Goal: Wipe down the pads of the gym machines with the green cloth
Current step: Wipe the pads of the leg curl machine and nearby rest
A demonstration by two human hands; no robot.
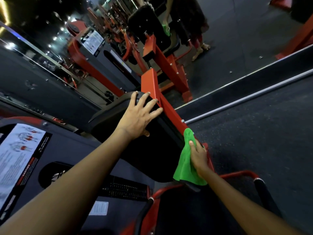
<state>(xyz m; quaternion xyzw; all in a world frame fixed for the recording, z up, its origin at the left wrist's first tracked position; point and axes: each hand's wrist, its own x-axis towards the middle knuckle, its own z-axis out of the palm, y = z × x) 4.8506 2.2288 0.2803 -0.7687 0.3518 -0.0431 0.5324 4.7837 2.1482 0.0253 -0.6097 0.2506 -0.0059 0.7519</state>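
A black back pad point(152, 150) of an orange-framed gym machine stands in front of me. My left hand point(138, 116) rests flat on the pad's upper end with its fingers spread and straight. My right hand point(198, 156) holds the green cloth point(186, 165) against the pad's right edge, next to the orange frame beam point(169, 109). The thumb lies on top of the cloth, and the rest of the cloth hangs down below the hand.
A grey weight-stack cover with an instruction sheet point(17, 158) stands at the left. An orange handle with a black grip point(260, 187) juts out at the lower right. A wall mirror point(220, 48) ahead reflects the machine and a person. Dark rubber floor point(262, 133) lies to the right.
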